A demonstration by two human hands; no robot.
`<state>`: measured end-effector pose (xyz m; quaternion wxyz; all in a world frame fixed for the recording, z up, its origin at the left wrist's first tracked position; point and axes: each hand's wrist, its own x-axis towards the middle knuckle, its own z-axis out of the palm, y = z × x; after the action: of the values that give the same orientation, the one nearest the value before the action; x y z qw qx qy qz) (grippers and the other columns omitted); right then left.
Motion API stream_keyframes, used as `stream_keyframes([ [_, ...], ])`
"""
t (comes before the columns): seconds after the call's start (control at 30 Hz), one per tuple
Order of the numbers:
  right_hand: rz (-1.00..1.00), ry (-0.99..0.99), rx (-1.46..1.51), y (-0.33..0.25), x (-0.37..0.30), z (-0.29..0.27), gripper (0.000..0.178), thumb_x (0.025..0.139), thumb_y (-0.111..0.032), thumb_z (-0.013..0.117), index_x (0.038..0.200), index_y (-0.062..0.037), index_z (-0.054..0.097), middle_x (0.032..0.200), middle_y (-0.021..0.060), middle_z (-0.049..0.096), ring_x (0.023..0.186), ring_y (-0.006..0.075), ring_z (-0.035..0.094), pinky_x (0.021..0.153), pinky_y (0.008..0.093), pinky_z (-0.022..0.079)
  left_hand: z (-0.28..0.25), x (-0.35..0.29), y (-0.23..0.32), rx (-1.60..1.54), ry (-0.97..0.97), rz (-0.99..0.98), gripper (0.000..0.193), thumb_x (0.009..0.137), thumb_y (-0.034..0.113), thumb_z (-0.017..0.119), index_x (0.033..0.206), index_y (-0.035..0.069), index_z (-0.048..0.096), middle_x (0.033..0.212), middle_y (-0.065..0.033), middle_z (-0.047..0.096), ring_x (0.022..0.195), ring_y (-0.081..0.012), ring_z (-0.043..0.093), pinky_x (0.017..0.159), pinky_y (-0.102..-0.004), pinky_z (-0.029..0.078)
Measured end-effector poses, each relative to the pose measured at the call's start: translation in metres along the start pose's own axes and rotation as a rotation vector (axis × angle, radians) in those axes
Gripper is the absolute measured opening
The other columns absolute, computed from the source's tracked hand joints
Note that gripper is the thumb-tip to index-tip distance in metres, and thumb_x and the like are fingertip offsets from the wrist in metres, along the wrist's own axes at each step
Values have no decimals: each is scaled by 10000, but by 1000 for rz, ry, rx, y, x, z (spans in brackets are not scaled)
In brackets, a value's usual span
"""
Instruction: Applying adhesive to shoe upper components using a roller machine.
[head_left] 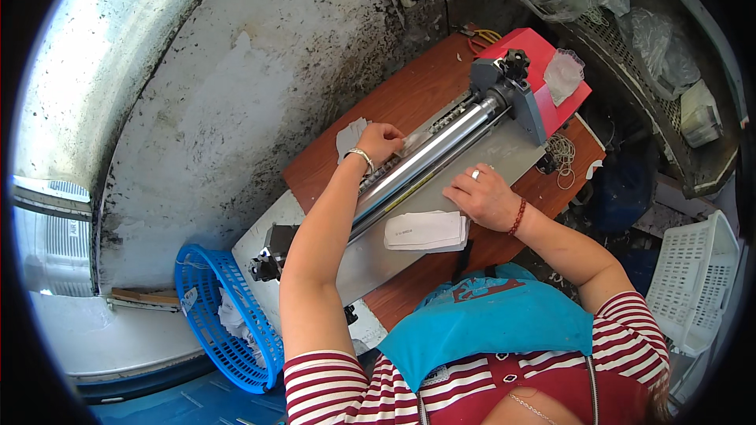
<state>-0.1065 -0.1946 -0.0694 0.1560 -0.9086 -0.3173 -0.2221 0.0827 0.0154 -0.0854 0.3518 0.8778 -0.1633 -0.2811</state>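
Observation:
A roller machine with a long shiny metal roller [441,140] and a red end housing [543,75] lies diagonally before me. My left hand [380,144] reaches over to the roller's far side, fingertips pinched together close to it. Whatever lies between those fingertips is too small to make out. Beside that wrist, a pale cut piece [349,135] rests on the brown table. On the near side, my right hand [487,197] lies on the grey metal plate [516,159], fingers loosely extended and holding nothing visible. A stack of white cut pieces [426,231] sits on the plate's near edge, left of it.
A blue plastic basket [228,319] with white pieces inside stands at lower left. The brown wooden table [417,86] backs onto a stained wall. Coiled string [561,159] lies at its right end. A white crate [693,279] and a shelf with plastic bags [657,47] are at right.

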Motion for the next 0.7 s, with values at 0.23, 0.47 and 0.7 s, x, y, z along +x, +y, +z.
stream_keyframes([
  [0.23, 75, 28, 151, 2, -8, -1, 198, 724, -87, 653, 922, -92, 660, 820, 30, 558, 753, 204, 558, 723, 333, 434, -17, 1, 11, -323, 128, -162, 95, 831, 101, 649, 911, 61, 682, 847, -21, 674, 694, -83, 613, 635, -227, 496],
  [0.47, 212, 84, 396, 12, 7, -5, 145, 753, -63, 680, 897, -73, 659, 892, 44, 601, 807, 229, 590, 690, 361, 457, -28, -15, 27, -553, 114, -82, 61, 867, 99, 621, 920, 89, 651, 879, -1, 664, 734, -84, 595, 667, -234, 489],
  [0.7, 331, 300, 522, 26, 54, -28, 400, 771, -79, 688, 1160, -69, 597, 1154, 133, 555, 1038, 296, 562, 863, 368, 474, -37, -57, 71, -683, -6, 142, 39, 875, 91, 606, 902, 80, 632, 895, 2, 655, 805, -79, 587, 719, -248, 466],
])
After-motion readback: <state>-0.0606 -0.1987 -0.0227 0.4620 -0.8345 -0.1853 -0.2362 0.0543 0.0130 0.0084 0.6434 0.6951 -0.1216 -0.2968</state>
